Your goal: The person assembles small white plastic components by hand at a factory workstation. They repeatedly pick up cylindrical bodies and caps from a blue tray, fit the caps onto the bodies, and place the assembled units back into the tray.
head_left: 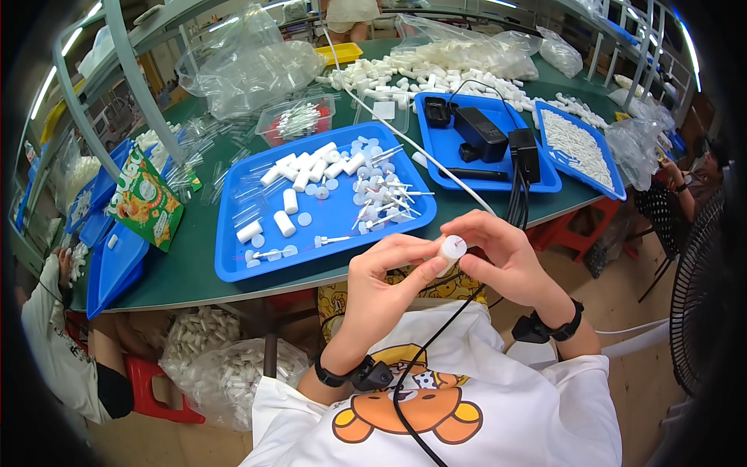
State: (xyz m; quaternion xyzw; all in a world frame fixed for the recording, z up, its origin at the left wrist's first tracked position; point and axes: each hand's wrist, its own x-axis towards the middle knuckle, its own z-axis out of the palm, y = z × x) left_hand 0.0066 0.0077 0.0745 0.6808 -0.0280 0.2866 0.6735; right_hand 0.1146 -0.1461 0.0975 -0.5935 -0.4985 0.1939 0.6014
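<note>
In front of my chest, just off the table's near edge, a short white cylinder (452, 249) is held between both hands. A thin reddish strand or stick shows at its round end. My left hand (393, 272) pinches the cylinder's left side with thumb and fingers. From the right, my right hand (506, 257) curls round it, fingertips touching the end. Closest to them is a blue tray (311, 265) with white cylinders (285, 224), translucent discs (304, 219), clear tubes (249, 201) and a pile of thin white sticks fitted with discs (389, 201).
Behind lie a clear box of sticks (299, 118), a heap of white cylinders (420, 71) and plastic bags (245, 66). On the right are a blue tray with black devices (482, 132), another with small white pieces (576, 148), and a fan (696, 296). A green snack bag (146, 201) stands left. Co-workers sit at both sides.
</note>
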